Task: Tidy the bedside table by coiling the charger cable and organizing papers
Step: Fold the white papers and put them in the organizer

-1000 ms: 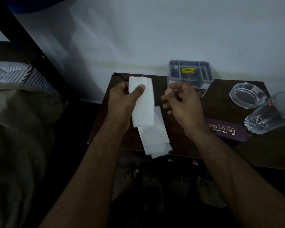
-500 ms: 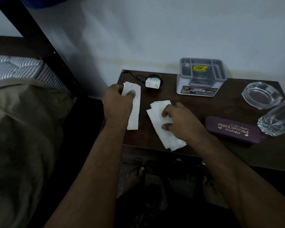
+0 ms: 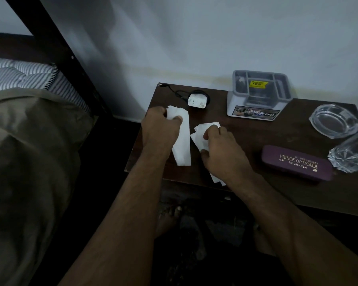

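Left hand pinches folded slip at table left edge. Right hand, fingers curled, grips loose papers overhanging front edge; risk they slide off. Charger behind, cable already coiled; a careless sweep could snag it.

Dark brown wooden table against the wall, bearing white folded papers, a white charger plug with black cable, a grey plastic organizer box, a clear glass ashtray, a tipped clear tumbler, a purple spectacle case.
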Demonstrator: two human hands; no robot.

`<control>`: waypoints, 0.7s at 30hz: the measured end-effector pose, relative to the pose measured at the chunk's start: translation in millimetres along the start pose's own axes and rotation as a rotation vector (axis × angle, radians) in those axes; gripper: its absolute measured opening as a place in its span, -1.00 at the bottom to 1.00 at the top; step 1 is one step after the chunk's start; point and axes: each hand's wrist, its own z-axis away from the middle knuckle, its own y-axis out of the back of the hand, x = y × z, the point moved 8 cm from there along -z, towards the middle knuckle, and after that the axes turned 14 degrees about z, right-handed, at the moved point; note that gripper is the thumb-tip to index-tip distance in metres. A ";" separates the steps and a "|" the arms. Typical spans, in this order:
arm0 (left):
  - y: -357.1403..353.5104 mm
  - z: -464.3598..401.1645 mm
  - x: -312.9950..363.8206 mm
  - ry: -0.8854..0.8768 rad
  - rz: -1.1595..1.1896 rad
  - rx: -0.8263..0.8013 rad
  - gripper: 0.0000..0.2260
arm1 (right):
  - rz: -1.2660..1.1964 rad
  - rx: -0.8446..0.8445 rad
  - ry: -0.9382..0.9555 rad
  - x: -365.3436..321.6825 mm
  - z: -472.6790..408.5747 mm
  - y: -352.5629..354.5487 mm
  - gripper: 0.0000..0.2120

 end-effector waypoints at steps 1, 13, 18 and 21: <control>0.3 0.4 1.0 -0.007 -0.023 0.004 -0.77 | 0.005 -0.001 -0.005 -0.9 -0.2 0.6 -0.57; 0.3 2.0 4.2 0.016 0.009 -0.020 -0.89 | -0.025 0.079 -0.060 5.3 -0.5 13.9 -0.64; -0.4 6.5 6.2 0.049 0.027 -0.020 -0.76 | -0.125 0.105 -0.115 24.1 -1.9 22.5 -0.68; -2.8 7.5 6.8 0.055 0.036 -0.020 -0.70 | -0.219 0.248 -0.138 38.2 -2.9 39.5 -0.71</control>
